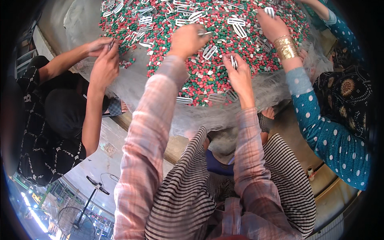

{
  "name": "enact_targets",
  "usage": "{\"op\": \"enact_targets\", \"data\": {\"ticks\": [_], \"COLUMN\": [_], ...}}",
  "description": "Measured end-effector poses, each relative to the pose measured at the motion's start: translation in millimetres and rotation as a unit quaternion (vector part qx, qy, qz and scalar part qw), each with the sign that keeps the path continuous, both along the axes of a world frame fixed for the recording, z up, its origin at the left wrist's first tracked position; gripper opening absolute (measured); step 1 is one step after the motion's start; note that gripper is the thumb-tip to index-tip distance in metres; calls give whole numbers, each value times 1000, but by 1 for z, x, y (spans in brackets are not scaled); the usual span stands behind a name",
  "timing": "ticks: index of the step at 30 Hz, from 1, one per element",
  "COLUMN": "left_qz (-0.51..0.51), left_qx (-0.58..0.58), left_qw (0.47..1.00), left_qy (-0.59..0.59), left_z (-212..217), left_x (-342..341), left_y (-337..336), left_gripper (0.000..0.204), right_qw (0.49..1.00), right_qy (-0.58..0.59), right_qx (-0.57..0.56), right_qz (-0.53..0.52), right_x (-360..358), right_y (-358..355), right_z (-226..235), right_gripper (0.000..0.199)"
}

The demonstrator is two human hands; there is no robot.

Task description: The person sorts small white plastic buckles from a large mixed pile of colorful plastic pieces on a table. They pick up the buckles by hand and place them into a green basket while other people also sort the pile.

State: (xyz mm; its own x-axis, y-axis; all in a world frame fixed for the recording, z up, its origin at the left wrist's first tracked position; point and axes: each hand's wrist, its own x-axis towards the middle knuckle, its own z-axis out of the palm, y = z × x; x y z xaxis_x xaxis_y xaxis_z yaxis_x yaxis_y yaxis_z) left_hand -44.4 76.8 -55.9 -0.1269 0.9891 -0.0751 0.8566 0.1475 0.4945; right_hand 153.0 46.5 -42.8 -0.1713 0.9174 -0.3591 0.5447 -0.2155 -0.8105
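Note:
Stretched out over a heap of small red and green pellets (pixel 200 76), my left hand (pixel 185 41) has its fingers closed on a silver metal piece (pixel 205 33). Its exact shape is partly hidden by my fingers. Nearer to me, my right hand (pixel 241 76) pinches narrow silver metal pieces (pixel 234 61) between thumb and fingers, just above the pellets. Between my hands lies a slotted oblong metal frame (pixel 209 52). More such metal frames (pixel 237 27) are strewn across the heap, and another slotted frame (pixel 184 100) rests at its near edge.
Translucent sheeting (pixel 264 94) edges the heap. To the left, a person in black (pixel 52 132) holds a small piece in both hands. At right, a co-worker's hand with gold bracelets (pixel 286 47) lifts a metal frame. A standing fan (pixel 76 224) is at lower left.

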Motion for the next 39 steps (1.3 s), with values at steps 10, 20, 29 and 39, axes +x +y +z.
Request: {"op": "enact_targets", "data": {"ticks": [10,20,29,39], "left_qz": [238,91,185,104], "left_qx": [-121,-63,-131,-106], "left_qw": [768,972,845,504], "left_qy": [-582,-206,-484,-851], "left_z": [36,12,9,21], "left_x": [-46,-34,-40,21], "left_y": [-116,-139,-134,-135], "left_gripper": [31,29,33,25], "right_qw": [983,826,763,742], "right_qy": [-154,504,571,501], "right_qx": [57,-250,-257,-322], "right_qz": [83,32,-163,-309], "right_x": [-49,41,85,79], "right_y": [25,-8,-51,-84], "right_z": [-30,29,-23,-4], "right_gripper": [40,43,14,29]}}
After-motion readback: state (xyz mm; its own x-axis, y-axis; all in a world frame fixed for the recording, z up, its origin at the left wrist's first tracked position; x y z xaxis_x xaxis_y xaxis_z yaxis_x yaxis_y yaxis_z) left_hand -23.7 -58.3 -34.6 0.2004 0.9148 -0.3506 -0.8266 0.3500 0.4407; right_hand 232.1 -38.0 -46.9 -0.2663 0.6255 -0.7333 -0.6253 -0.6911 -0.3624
